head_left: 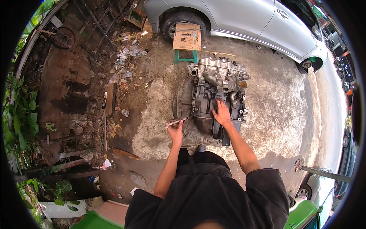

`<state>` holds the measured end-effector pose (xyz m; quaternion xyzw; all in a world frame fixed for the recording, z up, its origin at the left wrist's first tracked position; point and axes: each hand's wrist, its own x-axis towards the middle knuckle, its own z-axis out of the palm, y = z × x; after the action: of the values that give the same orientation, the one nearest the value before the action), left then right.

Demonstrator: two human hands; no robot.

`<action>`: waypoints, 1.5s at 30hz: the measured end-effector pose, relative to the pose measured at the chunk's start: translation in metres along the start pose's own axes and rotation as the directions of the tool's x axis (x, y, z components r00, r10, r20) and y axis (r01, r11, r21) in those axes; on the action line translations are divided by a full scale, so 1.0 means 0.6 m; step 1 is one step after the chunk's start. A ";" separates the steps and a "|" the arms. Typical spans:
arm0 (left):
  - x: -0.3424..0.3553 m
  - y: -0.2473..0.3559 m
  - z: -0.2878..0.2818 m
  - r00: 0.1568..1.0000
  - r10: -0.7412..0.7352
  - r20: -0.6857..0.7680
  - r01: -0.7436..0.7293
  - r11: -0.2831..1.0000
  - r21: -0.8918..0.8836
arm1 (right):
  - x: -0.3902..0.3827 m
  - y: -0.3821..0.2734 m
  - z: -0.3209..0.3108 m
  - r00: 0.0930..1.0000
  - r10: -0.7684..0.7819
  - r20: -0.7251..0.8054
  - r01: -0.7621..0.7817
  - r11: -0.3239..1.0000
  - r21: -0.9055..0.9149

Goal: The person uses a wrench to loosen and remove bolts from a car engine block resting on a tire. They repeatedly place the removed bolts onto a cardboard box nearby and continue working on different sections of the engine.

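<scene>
My left hand (pixel 175 131) is closed around a metal wrench (pixel 171 123), held low beside the left side of a large engine (pixel 206 105). My right hand (pixel 222 113) rests on the dark middle of the engine, fingers extended and apart. The engine's upper part is silver metal with a curved manifold (pixel 215 81) and round ports; the lower part is dark and grimy. Under and left of it lies a crumpled dark cover (pixel 182 103), partly hidden by the engine and my arm.
A green stool (pixel 180 57) topped with cardboard (pixel 187 36) stands ahead, by a silver car (pixel 248 17). Debris (pixel 126 57), wood scraps (pixel 110 99) and old metal frames line the left. A metal bar (pixel 320 171) and another car (pixel 316 194) are at lower right.
</scene>
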<state>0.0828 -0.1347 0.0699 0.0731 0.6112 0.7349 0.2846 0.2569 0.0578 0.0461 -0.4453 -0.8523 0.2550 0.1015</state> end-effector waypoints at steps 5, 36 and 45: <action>0.039 -0.022 0.015 0.998 0.069 0.003 -0.069 0.996 0.054 | 0.044 0.003 0.024 0.998 -0.069 0.006 0.070 0.996 -0.062; 0.213 -0.154 0.122 0.924 -0.159 0.348 -0.184 0.612 0.769 | 0.072 -0.014 0.037 0.990 0.123 0.067 -0.106 0.971 -0.212; 0.234 -0.089 0.132 0.781 -0.344 0.521 -0.308 0.515 0.800 | 0.071 -0.012 0.038 0.986 0.142 0.083 -0.119 0.965 -0.232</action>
<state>0.0204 0.0091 0.0050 0.4352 0.7606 0.2632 0.4035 0.2179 0.0814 0.0283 -0.4960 -0.8486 0.1841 -0.0094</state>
